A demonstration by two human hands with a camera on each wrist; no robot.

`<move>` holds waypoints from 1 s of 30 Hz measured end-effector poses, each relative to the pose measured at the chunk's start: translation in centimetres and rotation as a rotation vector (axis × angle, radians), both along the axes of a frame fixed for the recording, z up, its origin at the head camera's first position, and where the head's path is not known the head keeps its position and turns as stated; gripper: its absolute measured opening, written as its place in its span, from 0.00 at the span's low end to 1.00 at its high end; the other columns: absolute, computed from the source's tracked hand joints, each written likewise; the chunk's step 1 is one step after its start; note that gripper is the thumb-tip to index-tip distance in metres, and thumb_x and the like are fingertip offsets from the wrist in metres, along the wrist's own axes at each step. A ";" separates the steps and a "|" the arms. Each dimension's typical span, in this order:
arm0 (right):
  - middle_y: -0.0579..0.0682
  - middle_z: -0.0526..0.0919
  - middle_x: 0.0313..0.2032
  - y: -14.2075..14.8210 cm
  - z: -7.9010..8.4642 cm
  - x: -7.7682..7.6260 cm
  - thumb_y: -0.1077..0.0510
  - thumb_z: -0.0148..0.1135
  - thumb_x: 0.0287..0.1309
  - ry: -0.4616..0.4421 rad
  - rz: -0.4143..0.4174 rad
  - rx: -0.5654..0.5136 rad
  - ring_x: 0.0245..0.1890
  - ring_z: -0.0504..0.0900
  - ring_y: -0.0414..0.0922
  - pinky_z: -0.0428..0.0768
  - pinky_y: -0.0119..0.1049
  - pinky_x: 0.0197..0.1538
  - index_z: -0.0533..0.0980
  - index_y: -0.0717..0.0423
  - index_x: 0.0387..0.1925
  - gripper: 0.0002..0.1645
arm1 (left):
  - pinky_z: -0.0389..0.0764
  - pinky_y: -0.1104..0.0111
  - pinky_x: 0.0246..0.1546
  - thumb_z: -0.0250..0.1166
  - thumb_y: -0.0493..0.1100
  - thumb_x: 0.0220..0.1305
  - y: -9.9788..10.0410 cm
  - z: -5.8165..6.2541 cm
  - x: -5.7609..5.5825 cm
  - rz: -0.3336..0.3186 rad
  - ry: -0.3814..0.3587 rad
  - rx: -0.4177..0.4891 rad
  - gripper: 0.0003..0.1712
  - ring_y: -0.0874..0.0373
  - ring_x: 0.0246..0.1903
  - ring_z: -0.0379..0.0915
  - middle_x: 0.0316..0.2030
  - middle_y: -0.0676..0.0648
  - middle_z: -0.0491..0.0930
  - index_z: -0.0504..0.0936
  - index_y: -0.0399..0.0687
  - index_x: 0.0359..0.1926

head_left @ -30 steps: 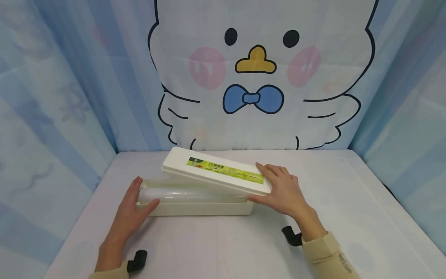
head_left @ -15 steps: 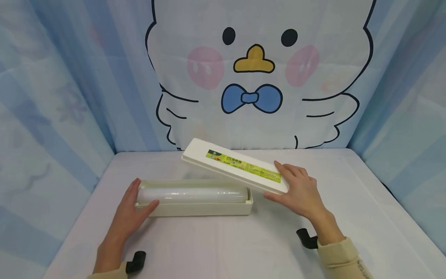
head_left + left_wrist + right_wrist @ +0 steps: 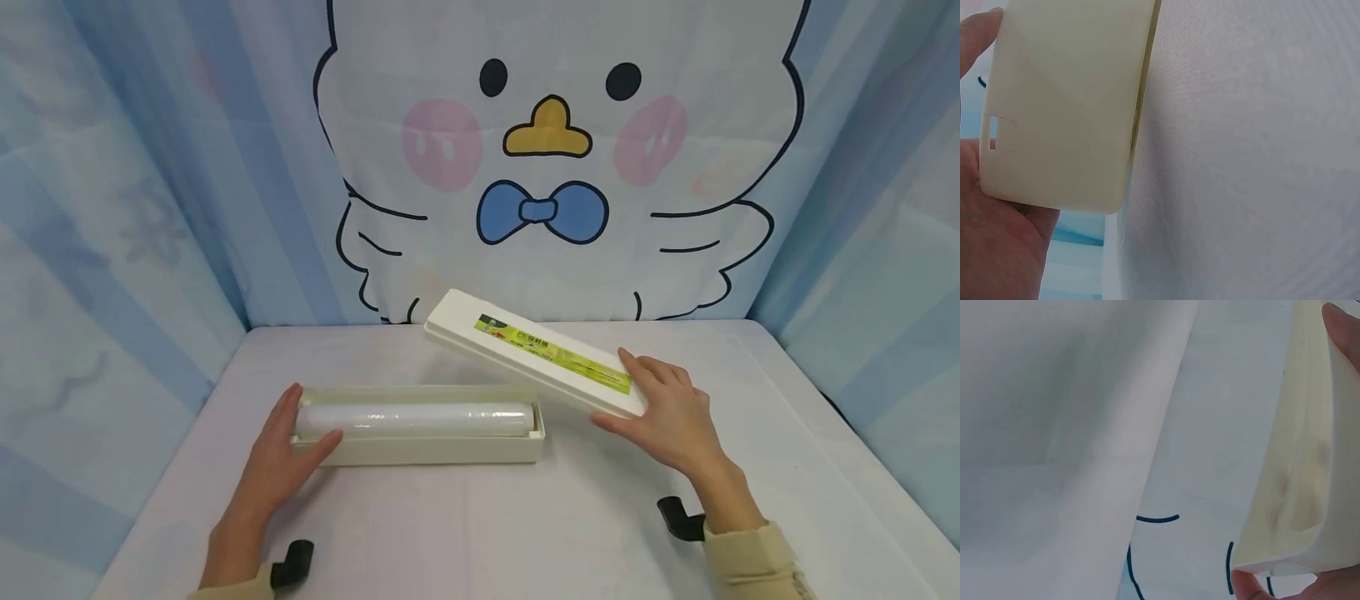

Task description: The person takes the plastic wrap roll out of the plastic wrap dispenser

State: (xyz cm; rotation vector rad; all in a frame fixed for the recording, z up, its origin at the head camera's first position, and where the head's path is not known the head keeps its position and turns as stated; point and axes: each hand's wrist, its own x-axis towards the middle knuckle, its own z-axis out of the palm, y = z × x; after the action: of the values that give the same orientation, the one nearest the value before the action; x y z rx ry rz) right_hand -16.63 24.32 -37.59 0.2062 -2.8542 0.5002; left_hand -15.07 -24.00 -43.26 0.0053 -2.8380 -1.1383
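Behind-right of crosswise box (image 3: 427,452), lid (image 3: 536,354) slants far-left from right hand (image 3: 671,421) gripping it; left hand (image 3: 277,458) holds box's left end.

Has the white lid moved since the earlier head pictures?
Yes: in the right hand, the white lid has shifted rightward in the head view, judged against the printed blue bow tie.

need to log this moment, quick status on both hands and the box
Left hand holds box at one end. Right hand holds lid, tilted, off the box. Roll lies inside open box. No obstacle seen between box and lid.
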 end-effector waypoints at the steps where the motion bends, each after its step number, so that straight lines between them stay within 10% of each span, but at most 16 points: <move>1: 0.66 0.67 0.67 0.1 0.0 0.1 0.28 0.72 0.48 0.002 -0.004 -0.001 0.64 0.62 0.67 0.65 0.71 0.50 0.61 0.53 0.76 0.61 | 0.49 0.36 0.69 0.67 0.59 0.66 0.0 0.0 0.0 0.000 0.001 0.001 0.59 0.30 0.74 0.40 0.77 0.29 0.42 0.43 0.31 0.78; 30: 0.68 0.68 0.64 2.9 -1.2 1.5 0.29 0.73 0.47 0.033 -0.051 0.020 0.61 0.63 0.68 0.65 0.70 0.45 0.62 0.57 0.75 0.62 | 0.48 0.37 0.70 0.67 0.58 0.66 -0.2 -0.1 -0.2 -0.008 -0.027 -0.008 0.60 0.31 0.75 0.38 0.77 0.29 0.41 0.42 0.30 0.78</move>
State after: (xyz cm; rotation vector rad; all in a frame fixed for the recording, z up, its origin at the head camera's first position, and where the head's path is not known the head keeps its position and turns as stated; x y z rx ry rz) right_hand -15.09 27.21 -38.77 0.1433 -2.8252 0.4533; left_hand -15.25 -24.18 -43.33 0.0095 -2.8687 -1.1366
